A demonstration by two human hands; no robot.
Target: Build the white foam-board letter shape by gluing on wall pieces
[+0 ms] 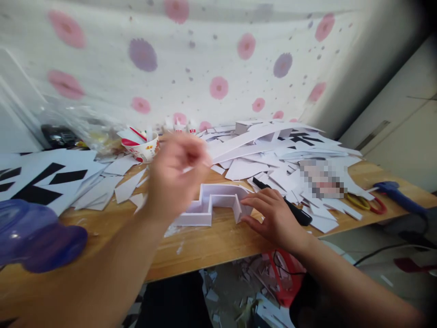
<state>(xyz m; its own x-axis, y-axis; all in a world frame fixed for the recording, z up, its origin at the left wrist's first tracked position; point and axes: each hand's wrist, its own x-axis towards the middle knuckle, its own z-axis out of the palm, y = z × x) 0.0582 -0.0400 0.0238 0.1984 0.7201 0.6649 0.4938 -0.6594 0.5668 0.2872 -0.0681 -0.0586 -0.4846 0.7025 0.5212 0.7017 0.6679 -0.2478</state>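
Note:
A white hollow shape of thin board strips [201,219], like a channel-letter shell with upright walls and bends, rests on the wooden table. My right hand [273,214] has its thumb and fingertips at the shell's right end, gripping its wall. Raised above the shell's left part is my left hand [180,173], blurred by motion. Its fingers are curled in a pinch, and what they hold, if anything, I cannot make out. A long white strip [246,139] runs over the pile from beside those fingertips; whether they touch is unclear. A black marker-like tool [298,213] lies partly behind my right hand.
White board offcuts [246,168] pile up at the back. A paper cup [146,148] with tools stands left of centre. Blue-purple plastic [41,237] lies at left, black-marked sheets [54,177] behind it. Scissors [377,206] and a blue glue gun [399,196] lie at right.

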